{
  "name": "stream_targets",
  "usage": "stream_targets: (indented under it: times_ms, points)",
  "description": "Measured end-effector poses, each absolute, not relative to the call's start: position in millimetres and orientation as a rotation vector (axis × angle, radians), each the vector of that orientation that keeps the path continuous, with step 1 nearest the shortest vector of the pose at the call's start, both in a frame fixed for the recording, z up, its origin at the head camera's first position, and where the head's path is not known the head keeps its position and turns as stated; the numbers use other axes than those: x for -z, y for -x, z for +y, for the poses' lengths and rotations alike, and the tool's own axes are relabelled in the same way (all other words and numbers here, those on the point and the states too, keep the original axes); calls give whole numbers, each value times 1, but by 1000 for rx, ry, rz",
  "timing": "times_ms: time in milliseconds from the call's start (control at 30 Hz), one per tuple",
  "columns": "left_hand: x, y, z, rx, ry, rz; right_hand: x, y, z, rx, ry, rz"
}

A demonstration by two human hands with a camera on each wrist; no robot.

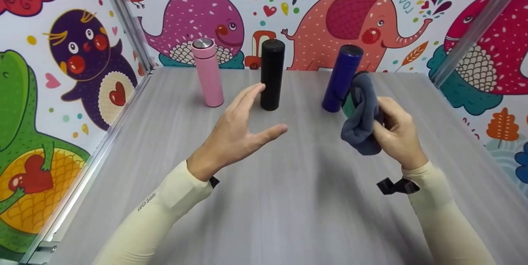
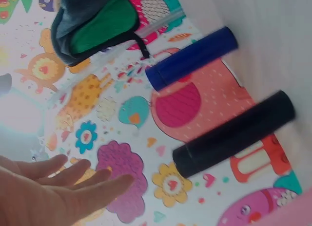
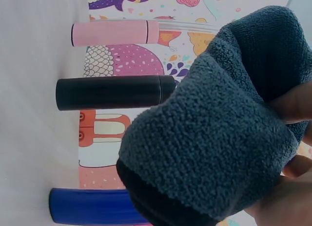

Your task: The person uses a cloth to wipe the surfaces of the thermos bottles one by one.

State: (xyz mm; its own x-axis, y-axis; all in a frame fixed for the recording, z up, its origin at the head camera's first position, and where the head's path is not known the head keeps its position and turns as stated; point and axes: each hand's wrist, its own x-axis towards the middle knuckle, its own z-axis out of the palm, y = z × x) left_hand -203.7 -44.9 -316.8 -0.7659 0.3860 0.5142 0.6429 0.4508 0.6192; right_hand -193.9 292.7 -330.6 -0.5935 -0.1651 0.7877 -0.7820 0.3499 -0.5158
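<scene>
My right hand [image 1: 398, 131] grips a bunched grey-blue cloth [image 1: 363, 120] by its right side, held up over the table. Green fabric and a dark edging show on the cloth [image 2: 105, 28] in the left wrist view. Just behind it stands a blue bottle [image 1: 341, 79], partly overlapped by the cloth in the head view. My left hand [image 1: 235, 133] is raised with fingers extended and thumb spread, holding nothing. Its fingertips overlap the edge of a black bottle [image 1: 272, 77] in the head view. To the left stands a pink bottle [image 1: 209, 75] with a silver-topped lid.
All three bottles stand upright in a row toward the back of the grey table [image 1: 264, 199]. Walls printed with cartoon animals [image 1: 202, 17] rise behind and at both sides. Metal posts [image 1: 123, 17] mark the back corners. Black bands [image 1: 398, 186] sit at the wrists.
</scene>
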Motion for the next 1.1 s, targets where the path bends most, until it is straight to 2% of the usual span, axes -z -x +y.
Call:
stream_targets:
  times_ms: [233,567,900,1100]
  points:
    - [331,216,-57,1174,781,-2534,348,237,306,-891,-812,-2190]
    - [355,228,-54,1137,762,-2648,396,284,292,-531,-899,-2689]
    - [371,232,-51,1142,725,-2749,446,298,287,-457,-980,-2862]
    - [374,233,-56,1141,715,-2755,437,298,287,-519,-949,-2907]
